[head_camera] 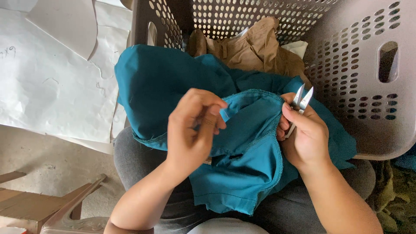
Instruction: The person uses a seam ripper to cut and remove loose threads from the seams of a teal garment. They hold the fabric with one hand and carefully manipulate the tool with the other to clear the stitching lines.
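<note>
A: What's the left hand on?

B: Fingers pinched together on the teal woven garment with overlocked edges, near the serged hem at centre. Cloth drapes over the lap in grey trousers and up over the near lip of the basket.

A: And the right hand?

B: Closed around small silver thread snips. Blades point to 12 o'clock, tips slightly apart, just beside the hem's curve. Thumb sits on the teal edge too.

A: What's around?

B: Grey perforated plastic laundry basket from 12 to 3 o'clock, w/ an oval handle slot on the right wall. Inside it, at 12, crumpled tan fabric pieces, partly buried under the teal cloth; a bit of white fabric beside them.

A: Left side?

B: White paper pattern sheets at 9 to 11 o'clock, overlapping, on bare concrete floor. At 7, a brown wooden frame and the corner of a pale plastic chair.

A: Anything blocking the view?

B: Left hand covers part of the hem. Teal folds hide most of the basket's contents and its near wall. Dark green cloth at 4 o'clock, too dim to tell more.
</note>
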